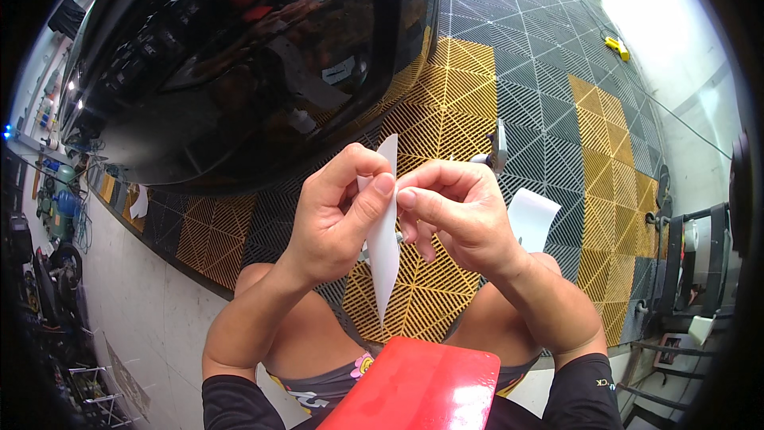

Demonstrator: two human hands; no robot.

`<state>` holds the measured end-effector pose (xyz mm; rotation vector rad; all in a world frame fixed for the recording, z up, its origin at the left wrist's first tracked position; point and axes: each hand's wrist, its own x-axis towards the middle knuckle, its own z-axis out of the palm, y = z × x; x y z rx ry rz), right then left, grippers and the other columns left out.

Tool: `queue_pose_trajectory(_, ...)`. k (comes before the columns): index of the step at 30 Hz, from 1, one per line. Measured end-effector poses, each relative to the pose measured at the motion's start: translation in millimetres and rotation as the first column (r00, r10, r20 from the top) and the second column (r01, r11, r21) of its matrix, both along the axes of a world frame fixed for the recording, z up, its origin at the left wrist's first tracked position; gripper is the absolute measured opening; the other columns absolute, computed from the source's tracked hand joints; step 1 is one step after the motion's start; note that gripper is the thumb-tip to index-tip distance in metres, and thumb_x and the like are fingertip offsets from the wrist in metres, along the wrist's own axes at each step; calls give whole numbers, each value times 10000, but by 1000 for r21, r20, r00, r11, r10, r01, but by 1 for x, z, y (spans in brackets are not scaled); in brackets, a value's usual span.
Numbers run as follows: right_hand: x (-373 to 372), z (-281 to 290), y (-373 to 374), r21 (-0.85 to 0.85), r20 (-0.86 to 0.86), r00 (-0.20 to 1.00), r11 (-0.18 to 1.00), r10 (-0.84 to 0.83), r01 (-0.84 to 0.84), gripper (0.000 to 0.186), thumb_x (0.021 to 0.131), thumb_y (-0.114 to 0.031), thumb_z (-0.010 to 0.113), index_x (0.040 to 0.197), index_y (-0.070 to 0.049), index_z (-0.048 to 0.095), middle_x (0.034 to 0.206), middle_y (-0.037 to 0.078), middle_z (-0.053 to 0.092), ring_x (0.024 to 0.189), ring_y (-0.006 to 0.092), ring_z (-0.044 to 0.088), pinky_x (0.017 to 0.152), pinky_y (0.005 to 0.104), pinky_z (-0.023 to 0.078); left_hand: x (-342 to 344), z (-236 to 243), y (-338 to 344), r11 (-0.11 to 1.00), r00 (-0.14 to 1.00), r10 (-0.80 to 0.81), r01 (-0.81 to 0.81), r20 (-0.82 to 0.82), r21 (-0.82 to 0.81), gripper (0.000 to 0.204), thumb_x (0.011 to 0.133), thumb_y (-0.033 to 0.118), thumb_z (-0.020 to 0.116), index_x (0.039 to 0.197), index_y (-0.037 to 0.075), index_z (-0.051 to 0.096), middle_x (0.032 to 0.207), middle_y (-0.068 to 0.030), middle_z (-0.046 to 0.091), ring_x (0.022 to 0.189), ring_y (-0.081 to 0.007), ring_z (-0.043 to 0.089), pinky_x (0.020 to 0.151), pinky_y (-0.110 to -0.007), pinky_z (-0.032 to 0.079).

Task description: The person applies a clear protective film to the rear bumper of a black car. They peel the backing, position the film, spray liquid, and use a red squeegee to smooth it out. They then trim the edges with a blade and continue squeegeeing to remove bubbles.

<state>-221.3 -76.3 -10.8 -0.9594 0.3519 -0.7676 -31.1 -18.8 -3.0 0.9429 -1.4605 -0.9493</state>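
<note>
My left hand (340,215) grips a narrow white sheet (380,264), held upright and seen nearly edge-on, between thumb and curled fingers. My right hand (446,211) pinches the same sheet at its right edge, thumb and index together, other fingers curled below. A red glossy panel-like object (410,394) sits at the bottom, below the sheet and between my legs. Another white sheet (528,220) lies on the patterned tile floor (537,56) to the right, near a partly hidden silver-and-dark tool (497,146).
A glossy black car body (239,56) fills the upper left. A black metal cart (684,263) stands at the right, by a white wall (676,56). Yellow objects (617,48) lie along the wall with a cable. Equipment and hoses (64,207) crowd the far left.
</note>
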Motion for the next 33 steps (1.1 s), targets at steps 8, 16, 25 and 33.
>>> queue_pose_trajectory(8,0,-1,-1,6,-32,999,1000,-7,7,190,1015,-113,708,1077,65,733,854,108,733,673,115,710,492,214,557,1,-5,-3,1000,1000,13,-13,24,-8,138,1105,165,584,1042,43,592,771,25,615,659,-8,573,564,-204,418)
queue_pose_trajectory(16,-2,-2,-3,1,-37,999,1000,3,-3,186,1020,-102,697,1098,63,729,840,115,736,681,117,714,493,212,557,-2,-5,-2,999,999,11,-10,-35,33,146,1108,170,584,1035,45,599,768,40,565,653,-3,520,566,-205,399)
queue_pose_trajectory(25,0,-7,-4,-8,-22,1000,1000,-5,5,181,1028,-112,691,1089,54,730,824,105,733,663,110,708,494,203,555,-1,-9,-4,1000,1000,21,-21,8,22,158,1106,184,587,1031,47,605,778,38,556,661,2,508,568,-205,389)
queue_pose_trajectory(33,-1,-8,-4,42,-30,1000,999,-9,10,187,1037,-122,684,1092,52,721,833,100,727,658,100,692,495,201,546,-2,-10,-7,999,999,34,-34,42,2,164,1111,189,577,1040,43,600,756,33,568,650,-4,515,565,-204,391)
